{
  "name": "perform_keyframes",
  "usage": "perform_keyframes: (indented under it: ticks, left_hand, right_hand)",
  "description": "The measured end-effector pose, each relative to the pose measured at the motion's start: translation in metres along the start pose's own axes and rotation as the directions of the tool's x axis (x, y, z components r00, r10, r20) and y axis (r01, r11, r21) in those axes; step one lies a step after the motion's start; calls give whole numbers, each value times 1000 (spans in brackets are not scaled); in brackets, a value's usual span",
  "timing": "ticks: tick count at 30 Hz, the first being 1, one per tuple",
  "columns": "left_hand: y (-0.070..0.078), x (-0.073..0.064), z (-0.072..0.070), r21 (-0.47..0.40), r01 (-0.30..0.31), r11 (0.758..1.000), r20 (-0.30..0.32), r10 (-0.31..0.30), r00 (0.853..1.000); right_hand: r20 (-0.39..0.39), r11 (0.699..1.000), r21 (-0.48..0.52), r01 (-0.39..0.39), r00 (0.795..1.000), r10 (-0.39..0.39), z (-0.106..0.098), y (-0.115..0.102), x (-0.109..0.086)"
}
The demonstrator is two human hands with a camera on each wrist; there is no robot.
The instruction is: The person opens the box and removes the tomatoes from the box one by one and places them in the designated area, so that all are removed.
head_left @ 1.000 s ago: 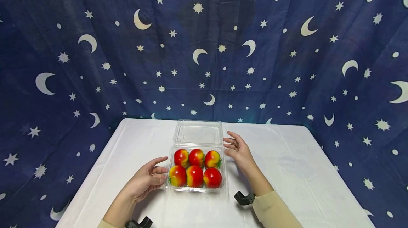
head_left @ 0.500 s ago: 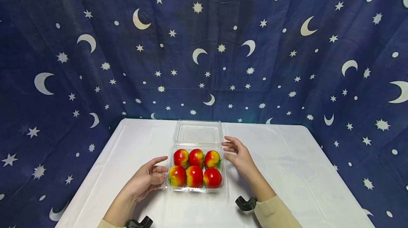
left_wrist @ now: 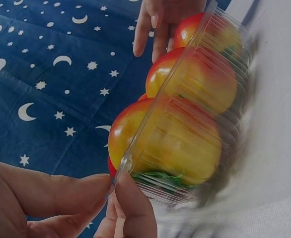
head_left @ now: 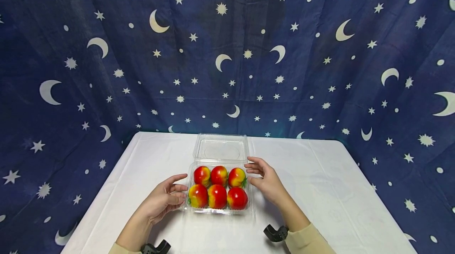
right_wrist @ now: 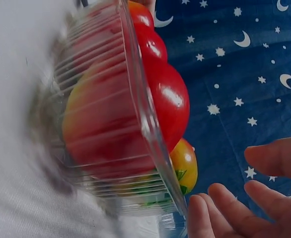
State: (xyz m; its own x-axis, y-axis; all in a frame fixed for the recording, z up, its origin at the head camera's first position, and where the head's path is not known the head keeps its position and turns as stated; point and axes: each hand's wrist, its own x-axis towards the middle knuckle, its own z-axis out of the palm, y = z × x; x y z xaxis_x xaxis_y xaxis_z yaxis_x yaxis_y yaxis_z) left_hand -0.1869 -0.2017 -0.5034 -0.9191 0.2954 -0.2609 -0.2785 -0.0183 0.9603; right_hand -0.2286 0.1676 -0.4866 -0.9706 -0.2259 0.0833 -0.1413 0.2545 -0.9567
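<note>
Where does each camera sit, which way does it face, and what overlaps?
Head-worn, facing forward and down: clear container, left hand, right hand, both sleeves.
Left wrist, facing the container's left side: left hand pinching its rim, right hand beyond.
Right wrist, facing its right side: right hand beside the rim.
Both wrist views share container, fruits, starry cloth.

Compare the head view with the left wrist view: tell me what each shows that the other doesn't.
Only the head view: the open lid of the clear container, laid back behind the fruit; all six pieces in two rows; the sleeves and black wrist devices.

Only the left wrist view: plainly, the left hand pinching the rim, and the ribbed wall side-on.

Both: container, fruit, both hands (the right hand included), white tabletop and moon-and-star cloth.
</note>
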Motion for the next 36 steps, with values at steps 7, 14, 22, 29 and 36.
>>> perform_keyframes:
  ticks: [7,14,22,29,36]
  left_hand:
    - [1,0,-1,-19,12,1000,4,-12,1000]
    - [1,0,-1,-30,6,1000,6,-6,1000]
    - [1,0,0,-27,7,1000,-3,-8,1000]
    - [0,0,0,-24,4,1000,-3,-4,1000]
    - [-1,0,0,-24,3,1000,-2,-3,1000]
  right_hand:
    - [51,1000,-30,-7,999,8,3,-6,-8]
    - [112,998,-60,2,994,5,5,-11,-13]
    - [161,994,-113,-9,987,28,7,-16,-18]
    - [209,987,-160,-4,977,38,10,-22,-22]
    - [246,977,-212,-7,967,60,12,-31,-23]
